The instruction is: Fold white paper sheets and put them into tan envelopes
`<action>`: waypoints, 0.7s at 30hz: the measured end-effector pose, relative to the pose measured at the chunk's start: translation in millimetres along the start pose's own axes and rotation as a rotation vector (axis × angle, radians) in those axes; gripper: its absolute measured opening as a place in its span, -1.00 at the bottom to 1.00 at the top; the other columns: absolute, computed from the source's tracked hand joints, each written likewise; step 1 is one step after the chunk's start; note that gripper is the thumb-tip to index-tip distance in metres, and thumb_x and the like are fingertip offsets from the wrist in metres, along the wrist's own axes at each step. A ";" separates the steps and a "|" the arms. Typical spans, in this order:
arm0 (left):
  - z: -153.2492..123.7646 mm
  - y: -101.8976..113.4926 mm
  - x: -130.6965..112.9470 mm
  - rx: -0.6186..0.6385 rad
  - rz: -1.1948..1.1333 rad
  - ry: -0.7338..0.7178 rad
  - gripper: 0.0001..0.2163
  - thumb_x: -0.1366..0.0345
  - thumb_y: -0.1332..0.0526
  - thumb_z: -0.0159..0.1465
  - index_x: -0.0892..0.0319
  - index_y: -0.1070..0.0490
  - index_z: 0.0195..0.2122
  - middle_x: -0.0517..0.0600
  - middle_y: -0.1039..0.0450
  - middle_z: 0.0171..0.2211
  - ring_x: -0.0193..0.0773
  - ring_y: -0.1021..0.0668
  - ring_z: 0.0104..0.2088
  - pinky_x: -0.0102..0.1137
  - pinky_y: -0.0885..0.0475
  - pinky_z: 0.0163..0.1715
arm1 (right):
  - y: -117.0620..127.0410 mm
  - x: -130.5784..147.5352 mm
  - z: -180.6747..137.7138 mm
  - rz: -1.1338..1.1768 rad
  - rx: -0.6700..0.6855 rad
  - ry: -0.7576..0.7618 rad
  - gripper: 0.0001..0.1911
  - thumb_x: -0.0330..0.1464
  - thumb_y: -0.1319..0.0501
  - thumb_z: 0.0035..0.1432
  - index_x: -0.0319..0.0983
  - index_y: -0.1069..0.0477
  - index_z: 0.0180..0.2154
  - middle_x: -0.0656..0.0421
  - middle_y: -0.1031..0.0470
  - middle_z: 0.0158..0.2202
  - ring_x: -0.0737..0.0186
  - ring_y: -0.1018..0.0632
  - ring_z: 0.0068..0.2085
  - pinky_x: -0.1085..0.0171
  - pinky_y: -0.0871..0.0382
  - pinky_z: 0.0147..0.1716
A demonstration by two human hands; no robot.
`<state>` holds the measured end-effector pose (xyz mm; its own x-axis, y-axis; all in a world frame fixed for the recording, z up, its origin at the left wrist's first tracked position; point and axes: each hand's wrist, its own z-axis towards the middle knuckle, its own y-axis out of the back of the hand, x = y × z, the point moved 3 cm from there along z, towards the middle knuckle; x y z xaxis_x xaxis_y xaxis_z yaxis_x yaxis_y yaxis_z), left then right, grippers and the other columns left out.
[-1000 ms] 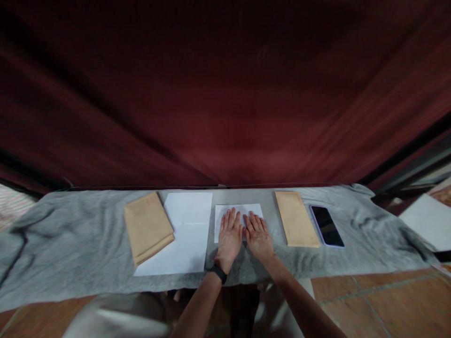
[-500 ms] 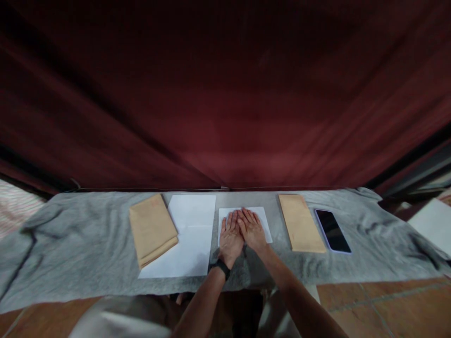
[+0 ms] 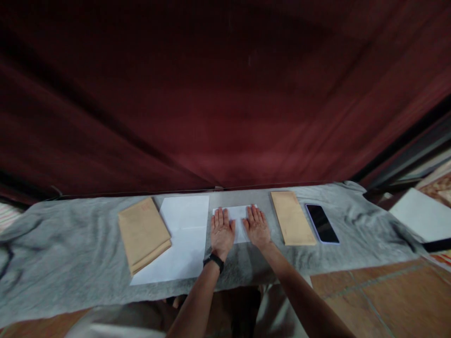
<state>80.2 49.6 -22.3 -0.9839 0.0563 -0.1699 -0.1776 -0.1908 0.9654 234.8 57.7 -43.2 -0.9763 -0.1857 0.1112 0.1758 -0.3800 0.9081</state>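
A small piece of white paper (image 3: 240,225), apparently folded, lies flat on the grey cloth. My left hand (image 3: 222,232) rests palm down across its left side, fingers stretched out; a black band circles that wrist. Flat on the right side of the paper is my right hand (image 3: 258,226), its fingers slightly spread. Between the two hands a strip of the paper shows, while the palms hide both its sides. Left of my left hand lies a larger white sheet (image 3: 186,239), partly covered by brown envelopes (image 3: 143,232). Another brown envelope (image 3: 293,219) is to the right of my right hand.
A phone (image 3: 322,224) with a purple edge lies beside the right envelope. The grey cloth (image 3: 77,253) covers the long, narrow surface. Behind it hangs a dark red curtain (image 3: 225,117). A white flat object (image 3: 423,213) stands at the far right, above the tiled floor (image 3: 373,291).
My hands have moved apart, from close together at the middle of the small paper to its left and right sides. The view has shifted slightly.
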 end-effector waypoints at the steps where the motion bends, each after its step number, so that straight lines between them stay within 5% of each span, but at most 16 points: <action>1: 0.0 0.5 -0.6 -0.001 0.004 0.000 -0.46 0.18 0.05 0.43 0.40 -0.14 0.35 0.29 -0.05 0.39 0.03 -0.08 0.42 -0.04 -0.02 0.37 | 0.6 -0.2 1.2 -0.002 0.001 -0.015 -0.43 -0.24 0.02 0.43 -0.44 -0.18 0.32 -0.18 -0.23 0.33 -0.07 -0.28 0.33 -0.03 -0.10 0.28; 11: -1.1 4.1 -1.3 0.012 -0.006 -0.012 -0.52 0.25 0.04 0.43 0.21 -0.16 0.36 0.22 0.02 0.42 0.02 -0.03 0.43 -0.02 0.00 0.37 | -3.2 30.2 10.5 0.075 0.089 0.103 -0.51 -0.29 0.03 0.44 -0.24 -0.24 0.31 0.01 -0.20 0.37 0.04 -0.25 0.35 0.01 -0.06 0.31; 21: -1.2 0.9 -0.4 -0.013 0.002 -0.006 -0.46 0.15 0.07 0.45 0.29 -0.10 0.38 0.24 -0.02 0.41 0.01 -0.07 0.42 0.01 -0.02 0.37 | -0.8 0.4 -3.3 0.018 -0.015 -0.006 -0.42 -0.24 0.04 0.43 -0.40 -0.10 0.36 -0.15 -0.20 0.34 -0.03 -0.25 0.35 -0.03 -0.08 0.30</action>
<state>80.4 48.3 -21.6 -0.9841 0.0617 -0.1666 -0.1759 -0.2037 0.9631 234.8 55.0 -45.2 -0.9736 -0.1877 0.1299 0.1954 -0.3904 0.8997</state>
